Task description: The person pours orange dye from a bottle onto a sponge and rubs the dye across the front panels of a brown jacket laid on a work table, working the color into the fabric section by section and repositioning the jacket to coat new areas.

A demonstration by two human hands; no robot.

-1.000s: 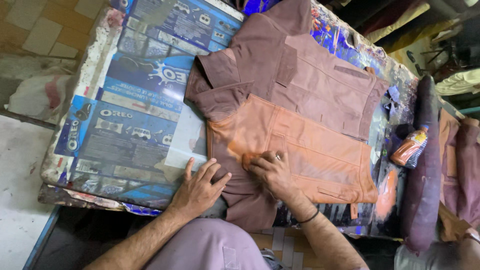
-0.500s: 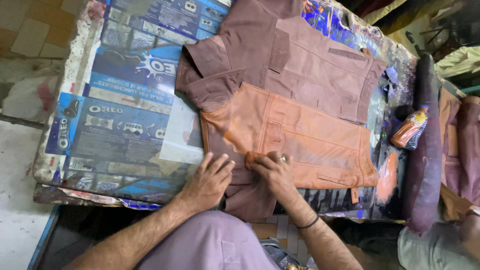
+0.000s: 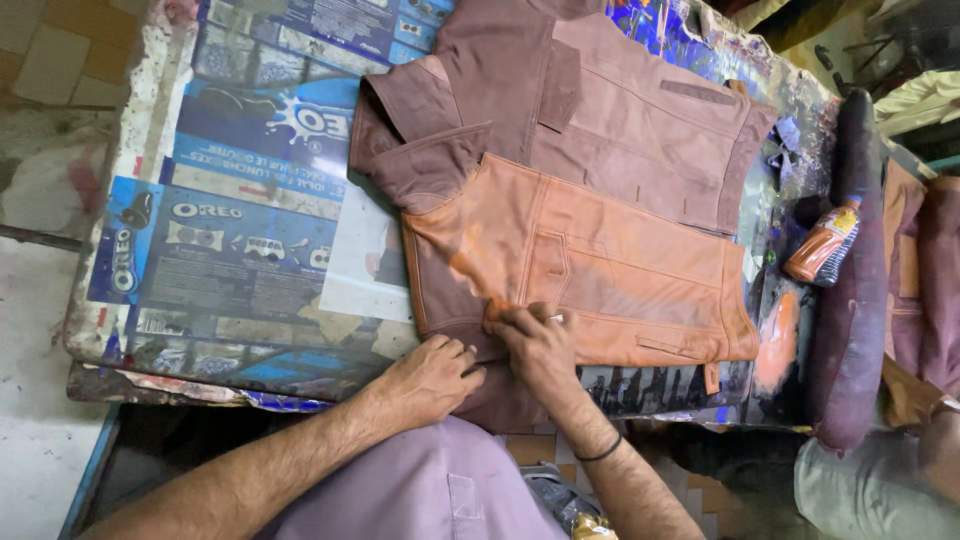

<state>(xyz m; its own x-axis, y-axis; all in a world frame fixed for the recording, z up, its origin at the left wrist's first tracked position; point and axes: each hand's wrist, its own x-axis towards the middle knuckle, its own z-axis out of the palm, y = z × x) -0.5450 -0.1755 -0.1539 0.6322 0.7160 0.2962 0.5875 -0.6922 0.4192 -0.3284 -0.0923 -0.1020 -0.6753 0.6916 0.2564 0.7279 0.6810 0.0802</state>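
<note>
— Two tones on one leather jacket point(image 3: 590, 190): how much of it looks worked?
— Judging by colour alone, one front panel point(image 3: 590, 270) is a bright orange-tan and the other front panel point(image 3: 640, 130) with the collar is a dull reddish brown. So I'd say roughly half the front is treated and half is left. The sleeves I cannot see well enough to judge.
— Where does it lie?
— Spread flat, front up, on a work table point(image 3: 110, 330) covered with blue printed packaging sheets point(image 3: 230, 200). Its near edge hangs at the table's front, right under the hands.
— And the hands?
— Both are down on that near edge of the orange panel. The left hand point(image 3: 430, 380) rests with fingers curled, pressing the leather. The right hand point(image 3: 535, 340) touches beside it, fingertips pinched on the hem or something small; I cannot tell which.
— Any containers?
— Only one I can make out: a small bottle point(image 3: 825, 240) with an orange label lying on its side at the table's far right end, well apart from the hands. Its contents look dark, but I cannot tell how full it is.
</note>
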